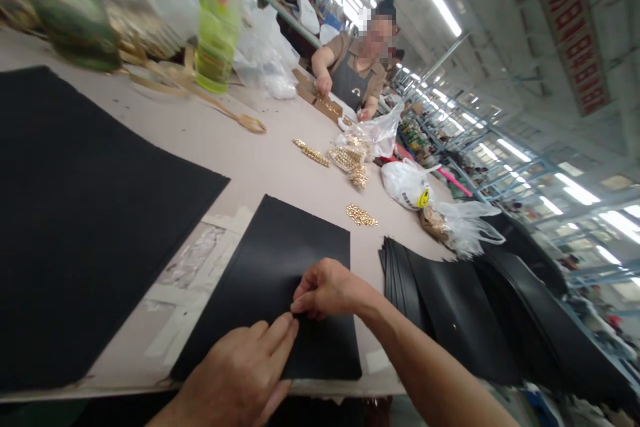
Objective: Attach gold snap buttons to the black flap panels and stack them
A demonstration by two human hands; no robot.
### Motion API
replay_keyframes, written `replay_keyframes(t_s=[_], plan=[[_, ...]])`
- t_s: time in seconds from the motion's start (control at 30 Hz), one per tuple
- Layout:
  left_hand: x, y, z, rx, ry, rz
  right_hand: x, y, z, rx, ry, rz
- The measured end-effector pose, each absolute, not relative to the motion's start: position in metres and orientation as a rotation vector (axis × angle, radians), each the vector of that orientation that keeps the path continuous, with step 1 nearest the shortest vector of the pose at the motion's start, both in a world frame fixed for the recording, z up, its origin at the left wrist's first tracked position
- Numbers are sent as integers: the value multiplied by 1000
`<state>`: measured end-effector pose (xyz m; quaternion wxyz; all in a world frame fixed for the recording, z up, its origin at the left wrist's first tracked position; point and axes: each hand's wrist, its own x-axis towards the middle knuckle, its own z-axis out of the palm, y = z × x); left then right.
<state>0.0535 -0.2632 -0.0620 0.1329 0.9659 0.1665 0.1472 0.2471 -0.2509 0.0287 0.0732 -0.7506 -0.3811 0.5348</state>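
Note:
A black leather-like panel (pixel 280 247) lies flat on the table in front of me. My left hand (pixel 245 363) rests on its near part, fingers stretched forward and close together, thumb low by the table edge. Just beyond those fingertips, my right hand (pixel 320 290) pinches thumb and fingers together against the panel's surface. Whatever is between them is hidden or too small to make out. The two hands' fingertips nearly touch. Past the panel's far right corner sits a small pile of gold-coloured metal pieces (pixel 361 215).
A large black sheet (pixel 100 213) covers the left; stacked black panels (pixel 455 307) lie right. Farther back are gold chain pieces (pixel 310 153), a green bottle (pixel 217 30), plastic bags (pixel 405 181) and beige strips (pixel 220 107). Another person (pixel 353 70) works across the table.

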Motion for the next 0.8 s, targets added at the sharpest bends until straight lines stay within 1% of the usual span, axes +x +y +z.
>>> replay_keyframes(t_s=[0.13,0.37,0.43,0.53,0.6,0.67,0.73,0.8], plan=[[53,-264,-62,2794,469,428,248,-246,30,-2264,-1167,1661],[52,-259,-40,2780,442,257,248,-239,28,-2356,-1193,1635],[51,-259,-37,2782,461,265,248,-241,25,-2354,-1155,1599],[51,-260,-40,2798,497,333,252,-252,19,-2237,-1162,1507],[52,-258,-44,2828,502,411,262,-269,19,-2186,-1298,1253],[53,-257,-49,2863,487,512,280,-293,25,-2288,-1429,751],[53,-255,-52,2882,467,604,306,-325,34,-2538,-1441,161],[53,-255,-54,2878,464,658,335,-360,43,-2860,-1333,-265]])
